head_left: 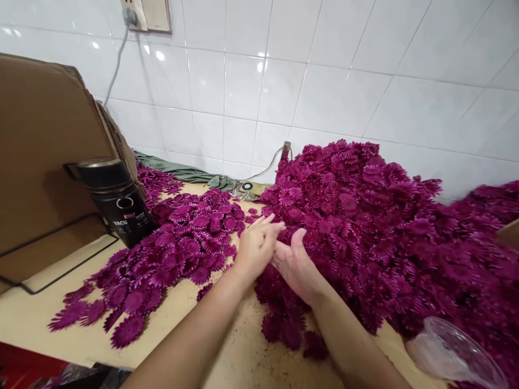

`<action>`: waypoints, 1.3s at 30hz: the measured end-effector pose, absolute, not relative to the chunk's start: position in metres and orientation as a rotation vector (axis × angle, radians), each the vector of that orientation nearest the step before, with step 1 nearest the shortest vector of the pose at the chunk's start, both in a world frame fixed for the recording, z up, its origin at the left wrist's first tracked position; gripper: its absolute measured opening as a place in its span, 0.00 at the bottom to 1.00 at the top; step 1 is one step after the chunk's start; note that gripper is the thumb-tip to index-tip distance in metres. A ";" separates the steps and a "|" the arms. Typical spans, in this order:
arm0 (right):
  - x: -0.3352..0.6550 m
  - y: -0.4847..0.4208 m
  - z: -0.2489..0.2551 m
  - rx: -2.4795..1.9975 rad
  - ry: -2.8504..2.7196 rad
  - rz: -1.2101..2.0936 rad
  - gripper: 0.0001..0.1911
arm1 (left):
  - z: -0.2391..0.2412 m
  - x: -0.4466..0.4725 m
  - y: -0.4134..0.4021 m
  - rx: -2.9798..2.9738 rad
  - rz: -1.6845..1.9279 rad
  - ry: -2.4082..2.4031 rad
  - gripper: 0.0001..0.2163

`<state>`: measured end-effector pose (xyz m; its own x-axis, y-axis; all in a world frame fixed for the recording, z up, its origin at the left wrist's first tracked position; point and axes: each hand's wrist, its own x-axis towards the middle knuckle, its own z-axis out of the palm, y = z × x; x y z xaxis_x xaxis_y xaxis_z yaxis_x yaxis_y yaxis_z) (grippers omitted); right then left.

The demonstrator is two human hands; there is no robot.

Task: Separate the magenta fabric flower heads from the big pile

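My left hand point(260, 243) and my right hand point(298, 266) meet over the table, between two heaps of purple, petal-edged flower pieces. The left hand's fingers stretch out to the right, across the fingertips of the right one. My right palm is turned partly up, with its thumb raised apart; its fingers are partly hidden by the left hand. No piece shows in either hand. The larger heap of flower pieces point(340, 216) rises just behind and to the right of them. The smaller heap of flower pieces point(178, 243) spreads to the left.
A black vacuum bottle point(121, 208) stands at the left, before a cardboard box point(48, 140) and a thin black wire frame point(73, 271). A clear plastic tub point(454, 351) lies at the front right. Green cloth point(182, 170) runs along the tiled wall point(243, 81).
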<state>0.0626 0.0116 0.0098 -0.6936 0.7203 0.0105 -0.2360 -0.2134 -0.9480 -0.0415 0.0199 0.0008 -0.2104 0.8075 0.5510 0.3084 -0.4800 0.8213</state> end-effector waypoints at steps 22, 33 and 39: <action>-0.026 0.089 -0.011 -1.505 -2.439 0.279 0.07 | -0.037 -0.120 -0.049 1.657 1.327 1.839 0.16; 0.027 0.030 0.032 -0.936 -2.276 0.643 0.08 | 0.019 -0.053 -0.004 0.210 1.492 0.642 0.15; 0.067 0.028 0.044 -0.871 -1.976 0.899 0.05 | 0.024 -0.009 0.009 0.197 1.574 0.465 0.13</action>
